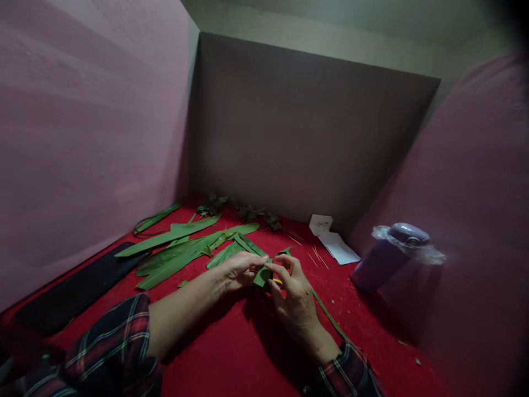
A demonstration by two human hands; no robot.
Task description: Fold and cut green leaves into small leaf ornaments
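Between my two hands, above the red cloth, is a small folded piece of green leaf (261, 277). My left hand (242, 270) pinches its upper left side with thumb and fingers. From the other side my right hand (294, 295) grips it, fingertips along its upper right edge. A bit of something yellow (278, 281) shows by the right fingers; what it belongs to is hidden. Just beyond the left hand lie cut leaf strips (229, 252). A narrow green strip (330, 317) runs past my right wrist.
Long green leaves (177, 259) spread over the red cloth (219, 353) at left, beside a long black object (82, 286). Leafy sprigs (252, 212) lie at the back. Thin sticks (318, 256), white paper (339, 248) and a purple container with clear plastic (380, 262) are at right. Walls enclose three sides.
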